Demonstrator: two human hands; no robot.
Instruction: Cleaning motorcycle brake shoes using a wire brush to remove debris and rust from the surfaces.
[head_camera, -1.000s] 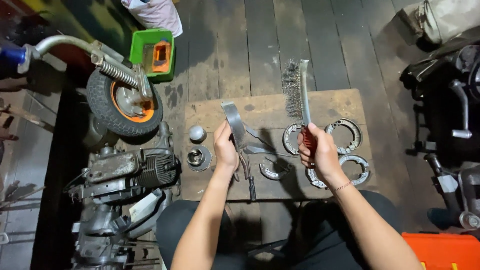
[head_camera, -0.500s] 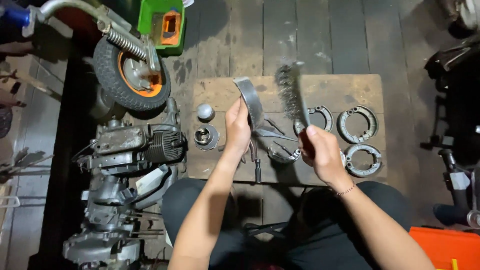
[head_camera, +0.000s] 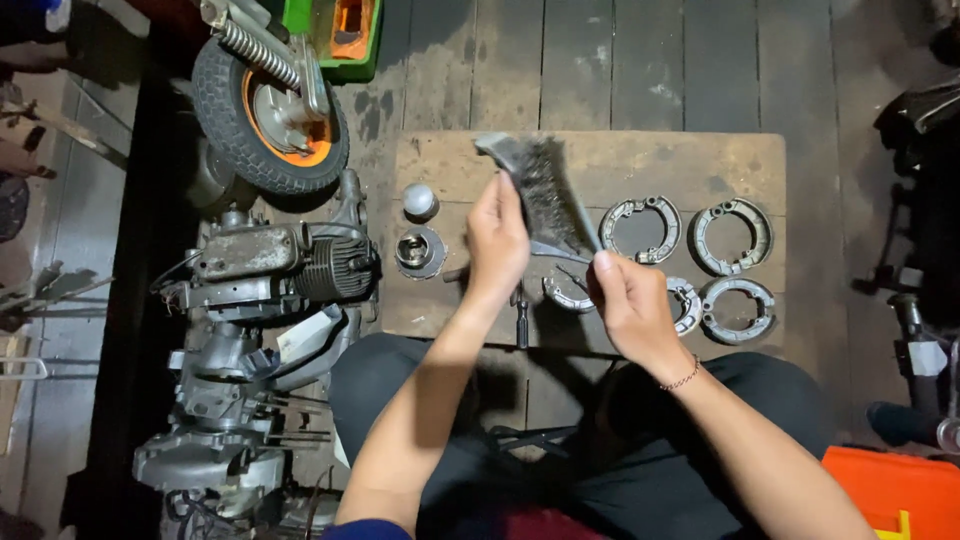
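In the head view we see our left hand (head_camera: 497, 238) raised over the wooden bench (head_camera: 760, 155), its fingers closed round the lower end of a curved brake shoe (head_camera: 492, 148) that rises up and away from the palm toward the far edge. Our right hand (head_camera: 625, 305) sits just to the right and nearer our body, closed on the handle of a wire brush (head_camera: 548, 195). The brush runs on a slant from that hand up and to the left, so its bristle head lies against the shoe just beyond the left-hand fingers; the two long axes run nearly alongside one another. The bristles seem to touch the shoe's face, though in this dim light we cannot be sure of contact. The left hand is the nearer one to the shoe, the right hand reaches it only through the brush.

Beyond the right hand lie paired brake shoes (head_camera: 733, 235) flat on the bench. Left of the left hand stand a small round cap (head_camera: 420, 201) and a hub part (head_camera: 420, 251), and farther left an engine block (head_camera: 285, 265) and a small wheel (head_camera: 268, 115) on the floor.
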